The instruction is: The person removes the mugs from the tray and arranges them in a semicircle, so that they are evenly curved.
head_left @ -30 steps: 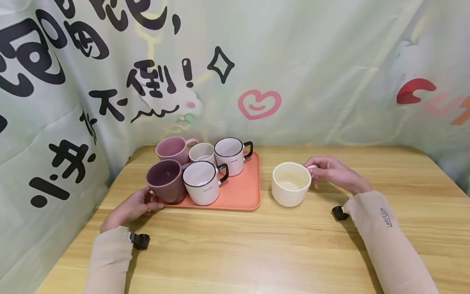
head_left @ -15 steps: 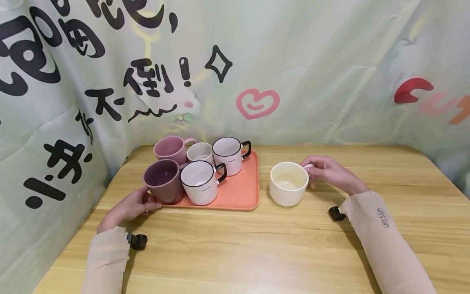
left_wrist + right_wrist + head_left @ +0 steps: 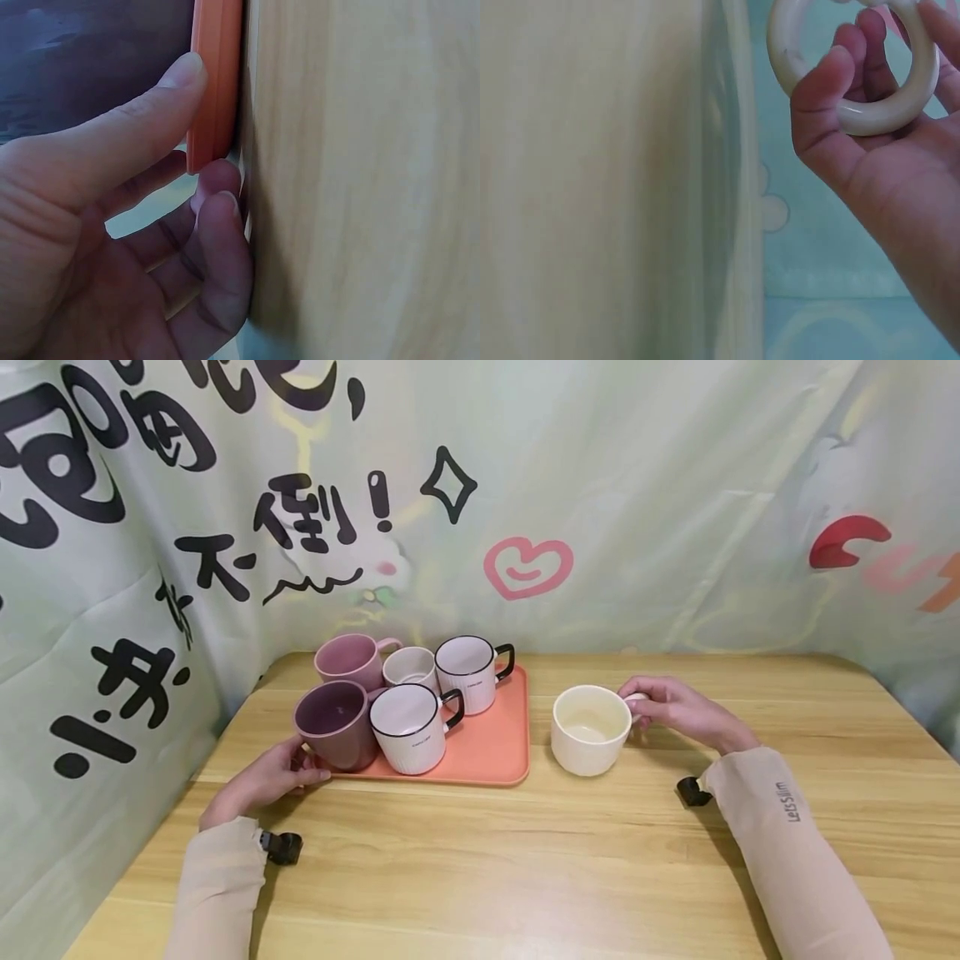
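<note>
At the right of the head view, my right hand [image 3: 675, 706] grips the handle of a cream mug [image 3: 588, 747], which is upright beside the tray. The right wrist view shows fingers passing through its round handle [image 3: 885, 116]. My left hand [image 3: 266, 781] holds the near left corner of an orange tray [image 3: 487, 756]. In the left wrist view the thumb lies on the tray's rim [image 3: 217, 82], with the other fingers curled below the corner. Just above that hand, a dark purple mug [image 3: 341, 743] stands on the tray.
Also on the tray are two white mugs with black rims and handles [image 3: 412, 743], a pink mug [image 3: 348, 660] and a small white cup [image 3: 411, 668]. The wooden table [image 3: 480, 860] backs onto a printed curtain [image 3: 637, 527]. A small black camera [image 3: 281, 847] sits at the left wrist.
</note>
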`<state>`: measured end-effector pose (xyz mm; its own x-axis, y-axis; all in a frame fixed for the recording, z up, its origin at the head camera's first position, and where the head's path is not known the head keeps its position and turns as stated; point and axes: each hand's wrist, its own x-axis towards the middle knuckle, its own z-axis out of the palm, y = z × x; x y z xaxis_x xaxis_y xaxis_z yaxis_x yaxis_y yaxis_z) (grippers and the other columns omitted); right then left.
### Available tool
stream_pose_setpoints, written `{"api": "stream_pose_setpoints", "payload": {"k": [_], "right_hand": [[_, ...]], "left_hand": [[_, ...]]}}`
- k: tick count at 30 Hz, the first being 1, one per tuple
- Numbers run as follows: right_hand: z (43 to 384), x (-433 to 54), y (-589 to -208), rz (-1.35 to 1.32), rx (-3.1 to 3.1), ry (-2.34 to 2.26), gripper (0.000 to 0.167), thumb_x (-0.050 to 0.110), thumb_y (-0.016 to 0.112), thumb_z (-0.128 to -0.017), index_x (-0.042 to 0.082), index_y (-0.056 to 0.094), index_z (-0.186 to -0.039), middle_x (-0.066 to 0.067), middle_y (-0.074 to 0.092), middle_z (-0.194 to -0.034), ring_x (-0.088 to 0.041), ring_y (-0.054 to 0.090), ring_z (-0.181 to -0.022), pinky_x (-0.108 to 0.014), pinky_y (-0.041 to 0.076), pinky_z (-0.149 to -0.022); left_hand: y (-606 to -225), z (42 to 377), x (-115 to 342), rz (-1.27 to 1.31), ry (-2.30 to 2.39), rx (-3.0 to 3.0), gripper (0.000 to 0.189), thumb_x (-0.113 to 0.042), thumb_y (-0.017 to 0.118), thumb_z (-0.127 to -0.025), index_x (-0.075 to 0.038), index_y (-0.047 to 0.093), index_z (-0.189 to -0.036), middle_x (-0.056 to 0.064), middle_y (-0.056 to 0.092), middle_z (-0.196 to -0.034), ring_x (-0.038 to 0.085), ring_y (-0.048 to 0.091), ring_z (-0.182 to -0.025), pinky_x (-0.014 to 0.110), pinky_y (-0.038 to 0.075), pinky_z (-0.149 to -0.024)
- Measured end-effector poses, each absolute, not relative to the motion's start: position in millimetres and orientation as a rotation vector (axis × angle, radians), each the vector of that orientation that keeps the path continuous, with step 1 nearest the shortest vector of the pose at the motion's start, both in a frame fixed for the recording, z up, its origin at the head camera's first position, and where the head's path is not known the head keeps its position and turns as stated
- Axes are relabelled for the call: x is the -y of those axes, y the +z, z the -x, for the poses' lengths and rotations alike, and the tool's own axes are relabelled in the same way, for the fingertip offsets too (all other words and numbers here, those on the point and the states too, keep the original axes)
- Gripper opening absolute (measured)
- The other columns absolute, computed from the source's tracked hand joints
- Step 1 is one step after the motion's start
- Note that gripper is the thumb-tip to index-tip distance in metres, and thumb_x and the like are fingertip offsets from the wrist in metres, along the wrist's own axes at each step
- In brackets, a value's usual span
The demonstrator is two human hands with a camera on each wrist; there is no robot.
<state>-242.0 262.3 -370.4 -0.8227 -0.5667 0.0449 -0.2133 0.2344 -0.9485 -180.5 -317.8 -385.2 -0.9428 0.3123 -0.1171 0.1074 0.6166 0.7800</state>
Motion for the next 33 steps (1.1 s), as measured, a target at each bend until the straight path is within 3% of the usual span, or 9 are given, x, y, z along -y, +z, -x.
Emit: {"api": "stream_pose_setpoints", "payload": {"k": [9,13,18,24,33], "right_hand": [[240.1,-266.3,-368.0,0.787,-2.168,-1.576,0.018,0.004,0.052,-0.105,-0.01,0.06,-0.111,-0.005,0.065,-0.092,-0.024,0.057,-0.076,-0.034,0.051,-0.07],[237.5,-274.8,-365.5,0.781,-2.174,-1.51,0.022,0.007,0.051,-0.106,-0.009,0.059,-0.12,-0.008,0.066,-0.106,-0.022,0.064,-0.09,-0.039,0.056,-0.078],[238.7,-285.4,-352.0,0.642,-2.234,-1.423,0.039,0.013,0.05,-0.108,-0.01,0.049,-0.138,-0.021,0.059,-0.129,-0.017,0.064,-0.109,-0.047,0.055,-0.089],[250.5,-281.1,-329.1,0.566,-2.364,-1.334,0.045,0.02,0.047,-0.109,-0.01,0.046,-0.142,-0.03,0.054,-0.135,-0.023,0.059,-0.119,-0.052,0.05,-0.096],[263.1,-248.5,-288.3,0.554,-2.425,-1.381,0.042,0.021,0.05,-0.108,-0.009,0.049,-0.138,-0.018,0.06,-0.128,-0.014,0.062,-0.109,-0.039,0.052,-0.094]], "left_hand": [[-383.4,180.2,316.3,-0.321,1.212,-2.609,0.046,-0.002,0.071,-0.094,0.014,0.043,-0.126,0.008,0.051,-0.085,0.019,0.052,-0.071,0.028,0.05,-0.059],[-384.2,182.4,311.4,-0.308,1.229,-2.589,0.049,-0.003,0.072,-0.094,0.013,0.042,-0.129,0.009,0.051,-0.086,0.02,0.052,-0.073,0.028,0.05,-0.06],[-384.4,183.2,308.7,-0.313,1.219,-2.589,0.047,-0.003,0.073,-0.093,0.013,0.043,-0.126,0.008,0.05,-0.084,0.02,0.051,-0.071,0.028,0.049,-0.059],[-383.6,179.9,311.8,-0.323,1.202,-2.596,0.046,-0.003,0.072,-0.094,0.014,0.043,-0.126,0.007,0.05,-0.082,0.019,0.051,-0.07,0.027,0.048,-0.059],[-383.1,180.1,313.3,-0.309,1.213,-2.601,0.044,-0.003,0.071,-0.095,0.013,0.043,-0.126,0.007,0.051,-0.082,0.018,0.051,-0.069,0.027,0.048,-0.059]]}}
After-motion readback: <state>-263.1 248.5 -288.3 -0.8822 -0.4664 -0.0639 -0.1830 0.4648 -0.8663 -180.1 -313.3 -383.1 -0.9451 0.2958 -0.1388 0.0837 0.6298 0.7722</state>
